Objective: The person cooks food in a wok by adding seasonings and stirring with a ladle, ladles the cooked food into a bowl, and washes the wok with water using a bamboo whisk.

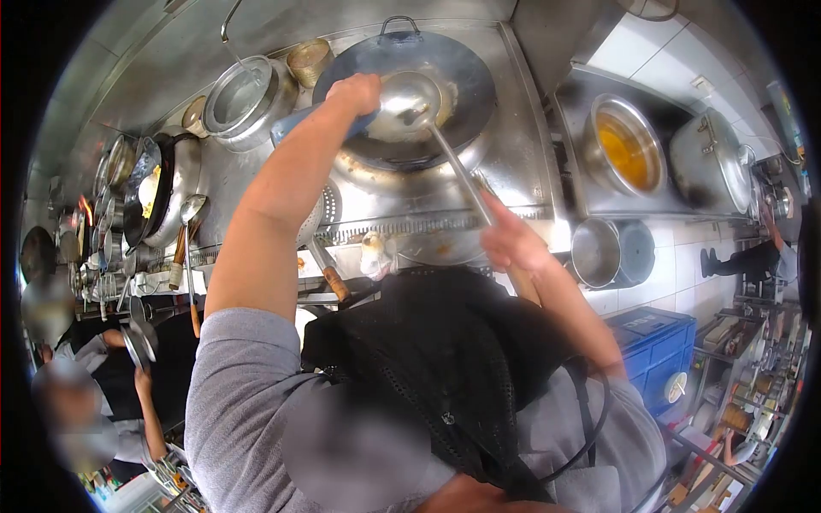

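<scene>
Two hands work over the wok (469, 75) at the top center of the frame. The right hand (511, 238), right of center, has its fingers clamped around the handle of the ladle (409, 92), whose bowl sits in the wok near some pale contents. The left hand (355, 92) is at the wok's left side, near a blue cloth (287, 128); its fingers look curled, but the wrist hides what they close on, so I cannot tell.

To work the ladle well, I would keep that grip firm yet loose at the wrist, and let the bowl follow the wok's curve rather than scrape it. Small strokes should limit splashing toward the left hand. If the left hand is steadying the wok, the cloth ought to lie between skin and metal, as the rim may be hot.
</scene>
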A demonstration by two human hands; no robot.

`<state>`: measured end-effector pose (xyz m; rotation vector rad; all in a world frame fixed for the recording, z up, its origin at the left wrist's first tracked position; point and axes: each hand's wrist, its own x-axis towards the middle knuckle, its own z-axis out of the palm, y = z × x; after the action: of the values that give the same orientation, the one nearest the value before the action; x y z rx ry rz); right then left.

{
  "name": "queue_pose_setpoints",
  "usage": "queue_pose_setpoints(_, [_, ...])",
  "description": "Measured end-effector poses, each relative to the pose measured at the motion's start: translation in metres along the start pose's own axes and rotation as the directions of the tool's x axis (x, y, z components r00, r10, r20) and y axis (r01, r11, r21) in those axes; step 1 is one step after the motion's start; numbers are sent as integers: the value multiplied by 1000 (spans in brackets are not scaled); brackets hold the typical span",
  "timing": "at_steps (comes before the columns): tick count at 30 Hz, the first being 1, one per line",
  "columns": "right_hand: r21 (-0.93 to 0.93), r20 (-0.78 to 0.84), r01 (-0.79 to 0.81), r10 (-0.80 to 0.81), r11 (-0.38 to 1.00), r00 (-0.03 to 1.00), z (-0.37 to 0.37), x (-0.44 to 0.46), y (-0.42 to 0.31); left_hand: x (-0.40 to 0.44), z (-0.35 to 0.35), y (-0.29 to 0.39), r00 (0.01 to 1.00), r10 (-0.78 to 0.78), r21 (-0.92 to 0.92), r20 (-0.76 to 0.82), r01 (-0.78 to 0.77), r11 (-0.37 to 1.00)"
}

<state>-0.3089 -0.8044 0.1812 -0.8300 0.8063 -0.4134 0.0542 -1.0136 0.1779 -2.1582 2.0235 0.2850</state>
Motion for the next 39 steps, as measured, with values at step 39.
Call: queue_pose_setpoints(39, [-991, -130, -96, -588, 88, 798, -75, 148, -40, -516, 223, -311, 301, -943, -956, 139, 289, -48])
